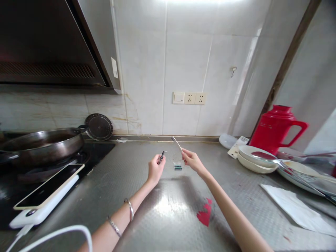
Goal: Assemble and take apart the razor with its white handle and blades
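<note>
My left hand (pixel 156 168) is closed around a small black tool (pixel 161 158) with a short silvery head at its top; its exact kind is too small to tell. My right hand (pixel 193 161) pinches a thin white stick (pixel 177 144) with a dark tip, which points up and to the left. Both hands are above the metal countertop (pixel 147 210), a short way apart. Between and just below them lies a small clear packet (pixel 177 166) with dark strips in it.
At left, a pan (pixel 47 143) sits on the stove, near a phone (pixel 49 185) on a white power bank (pixel 44 210) with a cable. At right stand a red thermos (pixel 274 127), stacked bowls (pixel 256 164), plates and a white paper (pixel 296 206). A red scrap (pixel 204 215) lies in front.
</note>
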`<state>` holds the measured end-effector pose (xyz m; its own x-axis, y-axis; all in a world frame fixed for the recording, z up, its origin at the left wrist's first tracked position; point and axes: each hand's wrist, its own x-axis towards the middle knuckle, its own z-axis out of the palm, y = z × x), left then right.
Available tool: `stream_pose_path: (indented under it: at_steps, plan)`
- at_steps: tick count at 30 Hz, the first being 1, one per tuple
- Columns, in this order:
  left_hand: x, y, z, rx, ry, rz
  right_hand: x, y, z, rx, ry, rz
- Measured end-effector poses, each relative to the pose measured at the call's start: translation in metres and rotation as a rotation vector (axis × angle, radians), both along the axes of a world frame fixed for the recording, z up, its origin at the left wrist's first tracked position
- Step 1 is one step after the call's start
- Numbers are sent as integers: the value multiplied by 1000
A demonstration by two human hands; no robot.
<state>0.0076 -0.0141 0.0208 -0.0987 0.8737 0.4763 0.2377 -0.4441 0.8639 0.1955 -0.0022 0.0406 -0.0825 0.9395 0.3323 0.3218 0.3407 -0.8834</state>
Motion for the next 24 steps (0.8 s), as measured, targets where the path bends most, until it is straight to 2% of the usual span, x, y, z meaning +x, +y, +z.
stream_pose_path:
  at_steps: [4,7,11,16,24]
  plan:
    - [-2,0,0,47,53,69,-16,-17,4,-187,74,29]
    - [-2,1,-4,55,51,46,-25,-32,7,-269,134,58]
    - [0,2,-11,-3,-12,9,-33,-52,8,-326,316,81]
    - [3,-1,-11,-46,-58,-60,-43,-75,9,-407,497,93]
    - [0,-1,-11,30,4,-69,-59,-100,12,-416,603,80]
